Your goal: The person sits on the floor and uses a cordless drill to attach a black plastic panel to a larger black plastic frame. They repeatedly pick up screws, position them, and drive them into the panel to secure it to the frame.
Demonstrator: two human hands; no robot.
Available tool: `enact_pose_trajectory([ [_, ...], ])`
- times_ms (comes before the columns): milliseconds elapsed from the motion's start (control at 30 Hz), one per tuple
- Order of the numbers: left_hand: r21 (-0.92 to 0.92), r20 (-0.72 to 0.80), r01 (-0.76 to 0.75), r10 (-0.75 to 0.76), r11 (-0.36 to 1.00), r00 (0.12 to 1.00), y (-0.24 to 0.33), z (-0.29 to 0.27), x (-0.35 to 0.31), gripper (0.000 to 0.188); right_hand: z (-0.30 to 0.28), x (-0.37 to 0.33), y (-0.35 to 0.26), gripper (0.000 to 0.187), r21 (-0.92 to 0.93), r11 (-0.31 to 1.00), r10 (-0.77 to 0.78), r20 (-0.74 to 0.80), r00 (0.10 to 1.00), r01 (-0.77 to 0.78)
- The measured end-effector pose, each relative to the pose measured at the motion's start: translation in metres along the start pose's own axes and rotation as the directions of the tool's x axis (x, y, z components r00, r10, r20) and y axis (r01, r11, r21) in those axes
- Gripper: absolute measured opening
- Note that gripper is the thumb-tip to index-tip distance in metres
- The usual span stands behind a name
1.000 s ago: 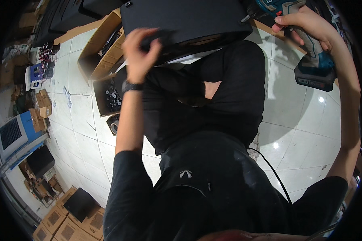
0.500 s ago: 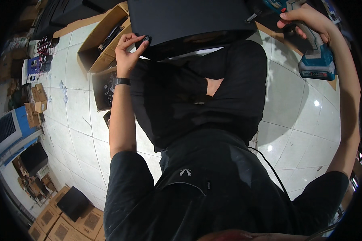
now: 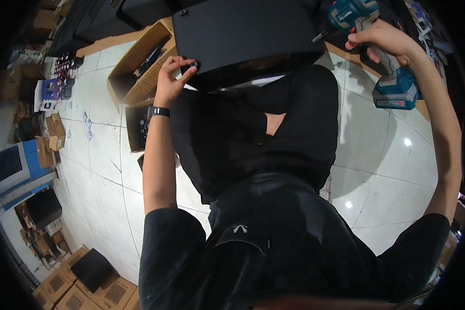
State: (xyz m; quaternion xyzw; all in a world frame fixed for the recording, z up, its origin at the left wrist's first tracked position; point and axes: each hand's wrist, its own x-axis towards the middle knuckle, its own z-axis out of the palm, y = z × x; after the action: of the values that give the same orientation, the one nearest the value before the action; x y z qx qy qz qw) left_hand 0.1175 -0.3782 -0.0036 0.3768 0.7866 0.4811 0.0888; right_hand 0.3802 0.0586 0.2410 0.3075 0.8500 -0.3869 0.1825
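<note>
In front of my crossed legs lies a large black cabinet (image 3: 243, 31) with an opening in its near side. My left hand (image 3: 169, 80) pinches a small dark corner piece (image 3: 195, 64) against the cabinet's near left corner. A similar small fitting (image 3: 183, 12) sits on the far left corner. My right hand (image 3: 390, 40) is wrapped around the grip of a teal and grey cordless driver (image 3: 354, 14), held beyond the cabinet's right end. The driver's bit (image 3: 318, 37) points left, over the cabinet's right end.
Left of the cabinet stand an open cardboard box (image 3: 126, 85) and a smaller box (image 3: 134, 121) of small dark parts. Clear scraps (image 3: 88, 126) lie on the tiled floor. Stacked cartons (image 3: 113, 292) stand at lower left, a blue and white unit (image 3: 15, 165) at far left.
The view has shifted, so the cabinet and left hand appear lower and its far left fitting shows. The driver has come slightly left. Both hands keep their holds.
</note>
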Motion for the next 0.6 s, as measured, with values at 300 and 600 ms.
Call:
enact_pose_trajectory([
  [300,-0.018,0.000,0.188,-0.188,0.982,0.982,-0.005,-0.039,-0.043,0.032,-0.035,-0.057,-0.018,0.026,0.323,0.934,-0.160,0.001,0.987,0.151],
  [600,0.421,0.024,-0.174,0.181,0.890,0.983,0.097,0.073,0.023,0.030,0.052,-0.083,0.223,0.047,0.258,0.891,-0.046,-0.768,0.639,0.373],
])
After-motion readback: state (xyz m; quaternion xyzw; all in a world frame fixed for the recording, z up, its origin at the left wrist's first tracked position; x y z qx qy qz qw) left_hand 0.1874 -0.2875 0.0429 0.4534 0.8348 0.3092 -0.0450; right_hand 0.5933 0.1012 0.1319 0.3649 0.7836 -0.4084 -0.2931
